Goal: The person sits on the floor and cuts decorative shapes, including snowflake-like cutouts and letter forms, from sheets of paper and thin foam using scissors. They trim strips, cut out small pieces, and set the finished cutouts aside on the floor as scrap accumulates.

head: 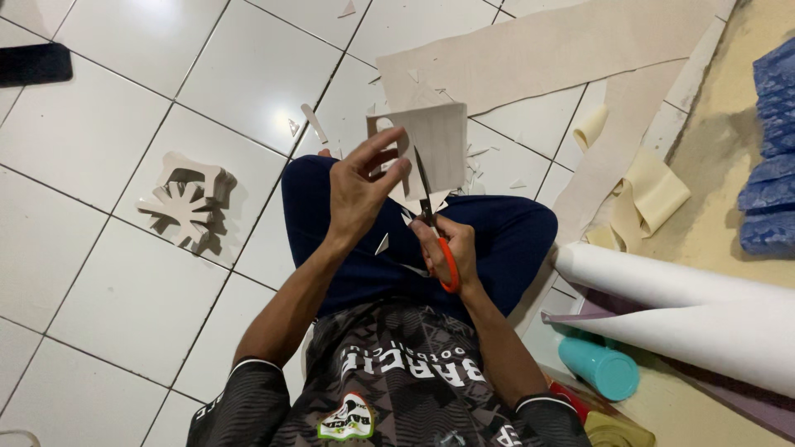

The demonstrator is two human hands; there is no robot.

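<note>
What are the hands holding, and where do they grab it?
The left hand pinches the grey sheet at its left edge, by the cut-out part. The right hand holds the scissors by their orange handles, blades up against the sheet.

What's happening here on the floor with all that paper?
A person sits cross-legged on the white tiled floor, cutting a pale grey card sheet. The left hand holds the sheet up, and the right hand works orange-handled scissors into its lower edge. Finished cut-out shapes lie stacked to the left, with scraps around and white paper rolls on the right.
</note>
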